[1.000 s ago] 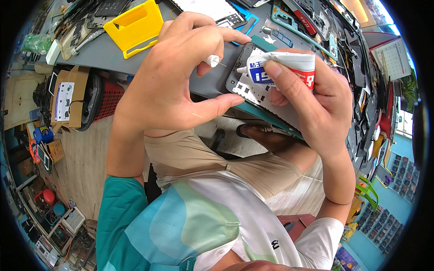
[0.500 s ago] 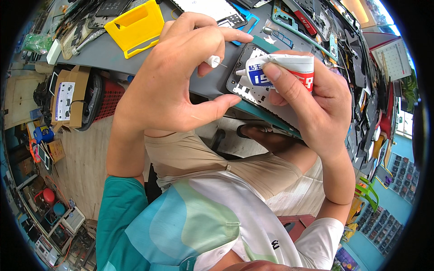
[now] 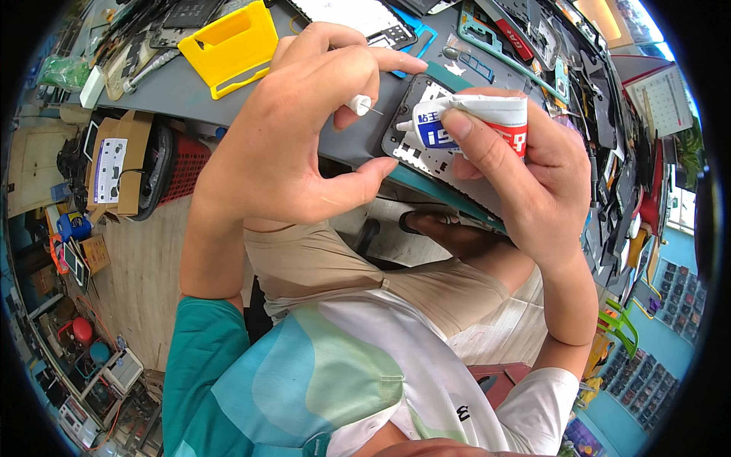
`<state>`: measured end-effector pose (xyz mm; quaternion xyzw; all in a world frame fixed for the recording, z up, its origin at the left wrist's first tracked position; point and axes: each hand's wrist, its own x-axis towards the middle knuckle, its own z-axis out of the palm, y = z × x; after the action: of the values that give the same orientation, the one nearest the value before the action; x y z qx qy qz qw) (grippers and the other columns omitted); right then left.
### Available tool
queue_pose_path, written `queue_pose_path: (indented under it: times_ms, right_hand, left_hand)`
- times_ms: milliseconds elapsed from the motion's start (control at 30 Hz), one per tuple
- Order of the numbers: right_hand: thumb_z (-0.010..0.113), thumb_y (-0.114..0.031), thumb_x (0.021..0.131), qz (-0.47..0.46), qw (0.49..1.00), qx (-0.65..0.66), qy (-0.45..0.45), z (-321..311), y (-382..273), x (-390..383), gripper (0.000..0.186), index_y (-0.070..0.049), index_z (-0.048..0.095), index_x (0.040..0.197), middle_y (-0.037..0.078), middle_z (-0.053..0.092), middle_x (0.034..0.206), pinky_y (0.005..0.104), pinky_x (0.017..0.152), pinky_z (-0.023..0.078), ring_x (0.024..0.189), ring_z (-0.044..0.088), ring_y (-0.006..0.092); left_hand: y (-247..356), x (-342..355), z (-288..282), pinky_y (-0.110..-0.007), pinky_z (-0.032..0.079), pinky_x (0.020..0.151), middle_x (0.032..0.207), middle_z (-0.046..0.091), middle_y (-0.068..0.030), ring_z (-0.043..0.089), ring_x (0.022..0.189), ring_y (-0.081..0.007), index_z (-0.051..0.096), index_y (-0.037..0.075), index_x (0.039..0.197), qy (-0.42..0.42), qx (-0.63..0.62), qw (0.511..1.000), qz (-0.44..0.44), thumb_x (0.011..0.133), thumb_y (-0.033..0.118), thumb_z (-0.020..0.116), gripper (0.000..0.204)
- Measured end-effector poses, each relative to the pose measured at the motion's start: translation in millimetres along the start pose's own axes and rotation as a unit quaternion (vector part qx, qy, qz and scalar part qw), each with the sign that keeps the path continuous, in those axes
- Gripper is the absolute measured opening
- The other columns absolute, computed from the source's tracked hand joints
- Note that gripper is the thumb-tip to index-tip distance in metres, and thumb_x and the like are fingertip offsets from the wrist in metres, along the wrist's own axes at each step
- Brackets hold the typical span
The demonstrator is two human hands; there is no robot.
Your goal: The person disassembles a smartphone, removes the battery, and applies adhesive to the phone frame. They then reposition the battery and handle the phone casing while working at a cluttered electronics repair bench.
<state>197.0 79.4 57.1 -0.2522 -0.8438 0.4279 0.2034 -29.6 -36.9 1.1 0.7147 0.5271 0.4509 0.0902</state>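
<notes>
In my right hand [image 3: 525, 164] is a squeezed white, blue and red adhesive tube [image 3: 431, 131], pinched between thumb and fingers, its nozzle pointing left. Beneath the tube lies a phone frame [image 3: 438, 164] with a dark rim and white inner face, partly covered by the tube and hand. My left hand [image 3: 297, 122] grips a small white cap [image 3: 358, 105] with a thin pin in its curled fingers. Its index finger reaches over the far left corner of the phone frame. The left thumb is stretched out near the frame's near left edge.
A yellow plastic holder [image 3: 232, 49] lies on the grey bench at the left, near several tools and parts. Phone frames and dark parts [image 3: 601, 114] crowd the right side. A cardboard box [image 3: 126, 164] and a red basket [image 3: 183, 164] stand below the bench's left edge.
The tube has tilted slightly, its nozzle now a little lower. My left thumb has drawn back slightly to the left. Both hands otherwise keep their places.
</notes>
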Motion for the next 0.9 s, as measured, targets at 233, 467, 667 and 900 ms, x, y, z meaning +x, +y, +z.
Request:
queue_pose_path:
  times_ms: [233, 467, 667, 900]
  right_hand:
    - [0.077, -0.018, 0.104, 0.004, 1.0, 0.007, -0.013, -1.2, 0.2, -0.9, 0.027, 0.003, 0.076, 0.12, 0.005, 0.079, 0.088, 0.0228, 0.066, 0.057, 0.073, 0.076, 0.0097]
    - [0.078, -0.018, 0.104, 0.005, 1.0, 0.014, -0.007, 1.1, -3.6, -0.7, 0.026, 0.003, 0.077, 0.118, 0.004, 0.079, 0.087, 0.0221, 0.065, 0.057, 0.072, 0.075, 0.009]
    - [0.079, -0.017, 0.103, 0.012, 1.0, 0.02, -0.005, 1.6, -4.0, -1.9, 0.025, 0.003, 0.077, 0.118, 0.003, 0.078, 0.086, 0.0218, 0.065, 0.056, 0.07, 0.073, 0.0075]
    - [0.079, -0.015, 0.103, -0.01, 1.0, 0.021, -0.007, 2.1, -2.4, -2.0, 0.024, 0.003, 0.077, 0.118, 0.003, 0.078, 0.084, 0.0218, 0.064, 0.055, 0.07, 0.073, 0.0074]
  left_hand:
    - [1.8, 0.0, -0.6, -0.045, 0.046, 0.1, 0.133, 0.077, -0.0204, 0.053, 0.107, -0.0375, 0.039, 0.012, 0.09, -0.002, -0.005, 1.0, -0.005, 0.057, 0.002, 0.077, 0.052]
    - [1.5, 0.5, -0.7, -0.045, 0.047, 0.101, 0.132, 0.078, -0.0211, 0.054, 0.108, -0.0383, 0.038, 0.011, 0.091, 0.003, -0.001, 1.0, 0.001, 0.056, 0.002, 0.075, 0.052]
    - [0.6, 1.0, -0.7, -0.045, 0.047, 0.101, 0.131, 0.078, -0.0213, 0.054, 0.107, -0.038, 0.038, 0.011, 0.09, 0.0, 0.004, 1.0, 0.007, 0.055, 0.001, 0.074, 0.052]
    - [-0.2, 0.5, -0.4, -0.045, 0.046, 0.102, 0.131, 0.078, -0.0215, 0.054, 0.107, -0.038, 0.037, 0.011, 0.091, 0.005, 0.004, 1.0, 0.015, 0.055, -0.001, 0.072, 0.051]
